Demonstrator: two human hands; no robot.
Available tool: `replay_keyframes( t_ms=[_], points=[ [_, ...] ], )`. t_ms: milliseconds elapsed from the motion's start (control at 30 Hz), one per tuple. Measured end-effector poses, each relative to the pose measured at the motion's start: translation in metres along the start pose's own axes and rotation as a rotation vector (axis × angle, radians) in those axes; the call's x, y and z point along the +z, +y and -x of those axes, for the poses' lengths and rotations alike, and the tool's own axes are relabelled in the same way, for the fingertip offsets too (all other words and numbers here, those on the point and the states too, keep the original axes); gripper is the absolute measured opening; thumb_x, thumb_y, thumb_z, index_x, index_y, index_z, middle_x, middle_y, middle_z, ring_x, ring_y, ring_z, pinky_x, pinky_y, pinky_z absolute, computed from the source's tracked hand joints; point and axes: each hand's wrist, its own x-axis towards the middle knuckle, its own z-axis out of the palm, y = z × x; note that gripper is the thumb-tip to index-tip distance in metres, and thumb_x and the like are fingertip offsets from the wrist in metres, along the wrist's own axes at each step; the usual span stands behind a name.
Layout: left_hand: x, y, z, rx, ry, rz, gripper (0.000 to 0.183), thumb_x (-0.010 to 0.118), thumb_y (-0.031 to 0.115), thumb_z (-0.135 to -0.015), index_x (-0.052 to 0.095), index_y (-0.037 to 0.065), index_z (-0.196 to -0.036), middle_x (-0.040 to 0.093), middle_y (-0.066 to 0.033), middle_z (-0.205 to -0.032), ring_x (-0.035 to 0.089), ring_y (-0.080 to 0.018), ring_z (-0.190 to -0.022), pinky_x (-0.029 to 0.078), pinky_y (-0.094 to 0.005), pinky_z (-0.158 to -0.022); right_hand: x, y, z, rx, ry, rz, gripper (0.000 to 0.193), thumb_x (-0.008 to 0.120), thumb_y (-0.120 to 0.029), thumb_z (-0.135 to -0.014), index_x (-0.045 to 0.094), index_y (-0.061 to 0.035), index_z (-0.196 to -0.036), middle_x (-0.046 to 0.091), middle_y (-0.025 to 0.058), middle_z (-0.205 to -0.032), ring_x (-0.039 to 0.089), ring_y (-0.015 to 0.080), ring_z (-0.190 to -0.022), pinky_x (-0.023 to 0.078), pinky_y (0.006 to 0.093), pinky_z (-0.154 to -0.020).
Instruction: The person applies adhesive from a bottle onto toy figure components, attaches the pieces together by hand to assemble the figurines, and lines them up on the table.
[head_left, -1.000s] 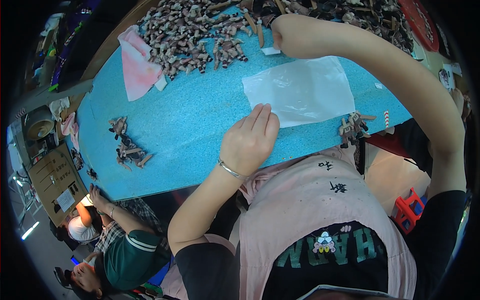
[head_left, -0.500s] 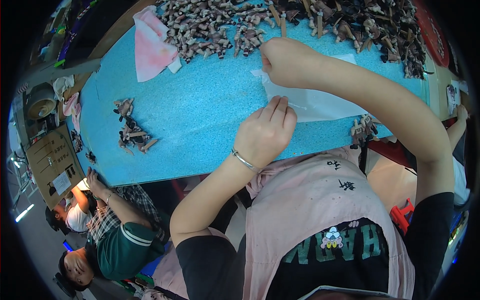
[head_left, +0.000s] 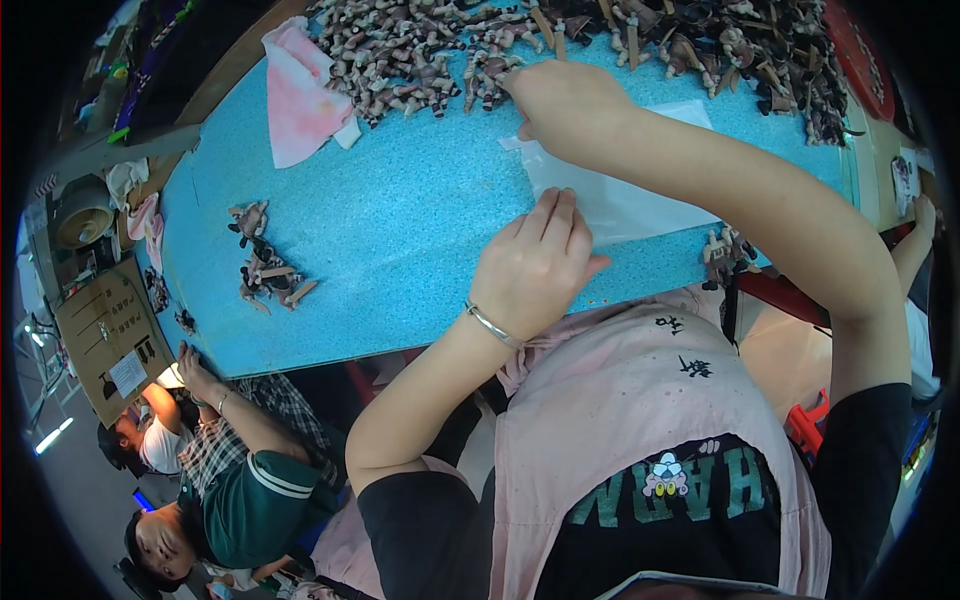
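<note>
My left hand (head_left: 535,258) is open, its fingers stretched out beside the left edge of a clear, whitish plastic sheet or bag (head_left: 640,205) on the blue table; its thumb points out to the right. Farther off, my right hand (head_left: 568,98) bends over the sheet's far left corner, close to the near edge of the heaped figurines (head_left: 400,60). Its fingers curl down and their tips are mostly hidden, so what they hold, if anything, does not show. Small brown and beige figurines (head_left: 490,75) lie just beyond those fingers.
Darker figurines (head_left: 770,60) with flat brown pieces cover the far right. A pink-stained cloth (head_left: 300,95) lies at the far left. Small groups of figurines (head_left: 265,265) sit at left and by the near right edge (head_left: 725,255). Another person (head_left: 250,490) sits at the left end, near a cardboard box (head_left: 110,335).
My right hand has shifted slightly away and to the left, toward the figurine heap. My left hand has stayed put, but its thumb now sticks out to the right.
</note>
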Motion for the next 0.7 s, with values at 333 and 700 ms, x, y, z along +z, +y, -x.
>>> replay_keyframes(
  t_ms=[333,700],
  points=[
    [0.002,-0.024,0.004,-0.158,0.219,0.099,0.031,0.069,0.016,-0.08,0.063,0.0,-0.106,0.062,-0.0171,-0.105,0.061,-0.032,-0.095,0.051,-0.0387,-0.077,0.002,-0.001,-0.009,-0.048,0.004,-0.081,0.027,0.079,-0.026,-0.072,0.065,-0.0049,-0.083,0.068,0.0131,-0.083,0.067,0.0311,-0.084,0.052,0.0427,-0.07],
    [-0.003,-0.036,-0.002,-0.268,0.08,-0.229,0.047,0.071,0.02,-0.078,0.062,0.003,-0.12,0.056,-0.0162,-0.103,0.054,-0.0322,-0.09,0.046,-0.041,-0.077,-0.05,0.123,0.062,-0.258,0.356,-0.504,0.031,0.073,-0.02,-0.084,0.049,-0.0045,-0.071,0.044,-0.0017,-0.061,0.041,0.0073,-0.057,0.035,0.026,-0.051]
  ],
)
